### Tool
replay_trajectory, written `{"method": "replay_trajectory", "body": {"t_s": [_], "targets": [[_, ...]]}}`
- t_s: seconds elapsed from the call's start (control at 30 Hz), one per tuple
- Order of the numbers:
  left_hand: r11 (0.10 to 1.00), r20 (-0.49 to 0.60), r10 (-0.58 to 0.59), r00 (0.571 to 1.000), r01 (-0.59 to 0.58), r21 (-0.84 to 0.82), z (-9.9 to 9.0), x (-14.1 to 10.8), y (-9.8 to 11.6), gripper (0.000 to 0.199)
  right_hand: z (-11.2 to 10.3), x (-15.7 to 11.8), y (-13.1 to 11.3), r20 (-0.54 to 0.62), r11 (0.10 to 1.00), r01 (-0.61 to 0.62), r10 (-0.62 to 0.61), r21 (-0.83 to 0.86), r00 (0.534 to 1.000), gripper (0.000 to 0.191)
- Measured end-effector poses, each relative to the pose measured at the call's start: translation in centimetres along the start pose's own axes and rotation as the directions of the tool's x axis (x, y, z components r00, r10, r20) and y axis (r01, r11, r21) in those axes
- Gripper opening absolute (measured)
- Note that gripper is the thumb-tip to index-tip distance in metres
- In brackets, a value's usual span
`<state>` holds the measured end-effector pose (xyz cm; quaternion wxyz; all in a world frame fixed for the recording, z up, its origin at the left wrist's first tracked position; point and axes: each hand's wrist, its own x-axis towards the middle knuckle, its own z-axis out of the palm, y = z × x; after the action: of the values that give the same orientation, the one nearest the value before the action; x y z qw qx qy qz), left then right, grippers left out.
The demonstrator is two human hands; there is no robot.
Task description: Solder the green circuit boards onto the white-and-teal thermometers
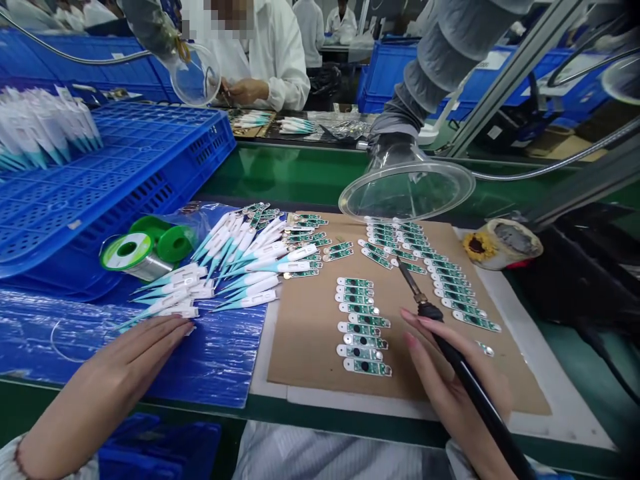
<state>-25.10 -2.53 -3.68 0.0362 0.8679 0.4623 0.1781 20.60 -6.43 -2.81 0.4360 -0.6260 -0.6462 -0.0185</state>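
Note:
My left hand (135, 357) reaches over the blue wrap with its fingers stretched out, its thumb hidden. Its fingertips are beside the nearest white-and-teal digital thermometers (183, 311); whether they touch cannot be told. My right hand (455, 373) is closed around the black handle of a soldering iron (450, 353). The iron's metal tip points up and left, near the green circuit boards (411, 267) on the brown cardboard (310, 353). A column of boards with black dots (361, 339) lies left of my right hand. Further boards (455, 287) form a slanting row on the right.
A clear fume hood (407, 193) on a grey hose hangs above the cardboard. Green-rimmed solder spools (127, 252) stand beside a blue crate (165, 180). A round holder with a yellow sponge (480, 245) sits at right. Opposite, a person in white (280, 53) works.

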Motion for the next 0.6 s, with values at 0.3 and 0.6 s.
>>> {"method": "replay_trajectory", "body": {"t_s": [0.3, 0.6], "targets": [[0.895, -0.408, -0.387, 0.827, 0.23, -0.382, 0.7, 7.4, 13.9, 0.04, 0.7, 0.2, -1.9, 0.12, 0.902, -0.226, 0.195, 0.368, 0.973, 0.034], [-0.126, 0.208, -0.483, 0.85, 0.168, -0.978, 6.4, 16.1, 21.3, 0.025, 1.6, 0.6, -3.7, 0.122, 0.815, -0.292, 0.268, 0.501, 0.956, 0.029]]}}
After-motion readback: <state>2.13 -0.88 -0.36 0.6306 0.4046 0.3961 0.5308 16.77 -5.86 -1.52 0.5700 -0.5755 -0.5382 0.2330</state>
